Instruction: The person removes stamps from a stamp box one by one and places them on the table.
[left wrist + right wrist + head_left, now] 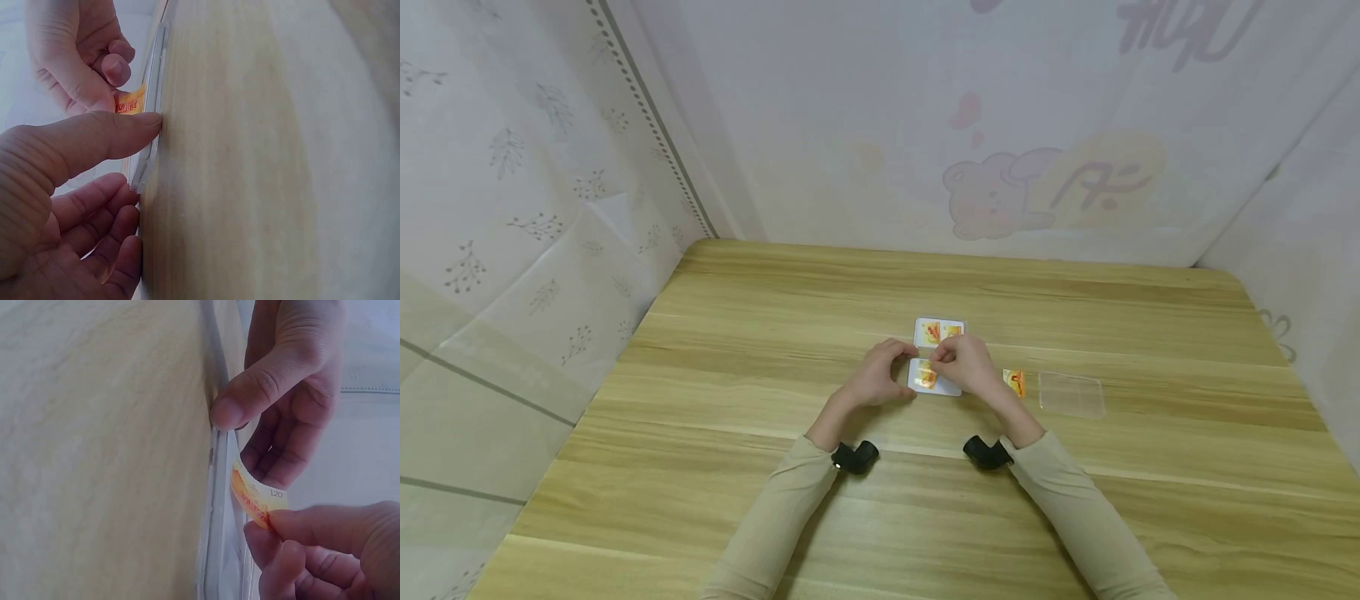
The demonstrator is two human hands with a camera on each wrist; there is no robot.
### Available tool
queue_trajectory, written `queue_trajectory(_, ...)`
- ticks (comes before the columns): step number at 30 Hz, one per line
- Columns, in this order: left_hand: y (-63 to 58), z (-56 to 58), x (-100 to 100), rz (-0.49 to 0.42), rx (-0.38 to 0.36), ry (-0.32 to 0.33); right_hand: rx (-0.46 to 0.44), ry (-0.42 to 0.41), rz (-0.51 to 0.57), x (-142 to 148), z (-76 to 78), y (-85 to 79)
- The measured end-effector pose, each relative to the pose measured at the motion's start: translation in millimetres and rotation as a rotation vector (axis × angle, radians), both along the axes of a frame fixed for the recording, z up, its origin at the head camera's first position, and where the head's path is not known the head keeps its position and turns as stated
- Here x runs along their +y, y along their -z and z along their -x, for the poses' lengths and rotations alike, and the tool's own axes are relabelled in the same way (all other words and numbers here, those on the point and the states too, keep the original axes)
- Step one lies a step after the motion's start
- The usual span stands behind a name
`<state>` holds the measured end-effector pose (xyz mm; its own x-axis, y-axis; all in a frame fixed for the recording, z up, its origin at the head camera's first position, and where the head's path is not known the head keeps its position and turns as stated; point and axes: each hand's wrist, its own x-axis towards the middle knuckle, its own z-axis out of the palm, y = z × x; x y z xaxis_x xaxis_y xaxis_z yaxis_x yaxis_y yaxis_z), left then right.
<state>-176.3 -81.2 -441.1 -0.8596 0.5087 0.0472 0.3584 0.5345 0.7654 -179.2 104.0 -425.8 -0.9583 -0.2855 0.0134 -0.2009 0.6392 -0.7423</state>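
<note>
A small flat case (947, 388) with a white insert lies on the table; its thin clear edge (154, 75) shows side-on in the left wrist view. My left hand (876, 375) holds the case at its left end, thumb on the near edge and fingers by the far one. Between right thumb and forefinger, my right hand (967, 364) pinches an orange-yellow postage stamp (250, 492) marked 120, with a perforated edge. The stamp is curved and tilted, one side against the white insert.
Just behind is a second flat case (922, 342) with two similar stamps on white. To the right, another orange stamp (1013, 382) lies on the wooden table (760, 333) beside a clear plastic lid (1071, 395). Patterned curtains (820, 125) hang behind the table.
</note>
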Motion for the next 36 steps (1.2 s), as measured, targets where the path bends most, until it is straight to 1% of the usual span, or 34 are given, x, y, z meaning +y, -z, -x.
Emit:
queue_trajectory(9, 0.4, 0.7, -0.1, 0.000, 0.017, 0.010, -0.041, 0.024, 0.061, 2.4, -0.2, 2.4)
queue_trajectory(17, -1.1, 0.3, 0.1, 0.012, 0.013, 0.004, -0.085, 0.055, 0.066, 4.3, 0.4, 2.1)
queue_trajectory(25, -1.8, 0.1, 0.6, 0.008, 0.008, 0.002, -0.142, 0.062, 0.083, 7.8, -0.5, 0.7)
queue_trajectory(36, -1.7, -0.7, 0.2, 0.014, 0.012, 0.003, -0.143, 0.079, 0.079, 15.9, -2.5, 1.8)
